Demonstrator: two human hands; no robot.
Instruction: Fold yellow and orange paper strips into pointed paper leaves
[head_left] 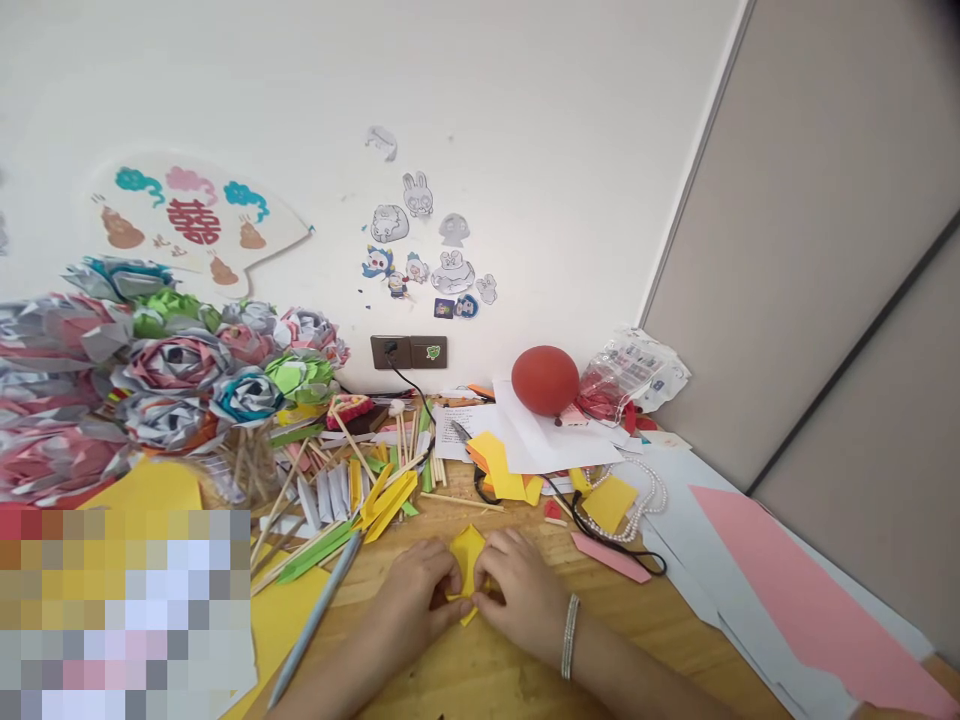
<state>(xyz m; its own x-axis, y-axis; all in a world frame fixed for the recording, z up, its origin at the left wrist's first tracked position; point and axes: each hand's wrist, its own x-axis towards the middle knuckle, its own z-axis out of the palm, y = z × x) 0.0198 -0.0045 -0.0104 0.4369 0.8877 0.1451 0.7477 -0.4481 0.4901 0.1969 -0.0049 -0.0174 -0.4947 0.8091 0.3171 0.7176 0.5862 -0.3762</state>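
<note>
A small piece of folded yellow paper (468, 556) is held between my two hands, low in the middle of the view, over the wooden table (517, 685). My left hand (420, 588) has its fingers closed on the paper's left side. On the right side, my right hand (517, 588) pinches the same paper, its thumb close to the left thumb near the paper's lower end. The fingertips partly cover the paper. A silvery bracelet (570, 637) circles my right wrist.
Paper flowers (180, 365) crowd the left. A grey-blue pen (315, 618) lies beside my left forearm. Behind are yellow strips (388, 505), wooden sticks (461, 501) and a red balloon (545, 380). A black cable (615, 545), pink strip (611, 557) and large pink sheet (795, 590) lie rightward.
</note>
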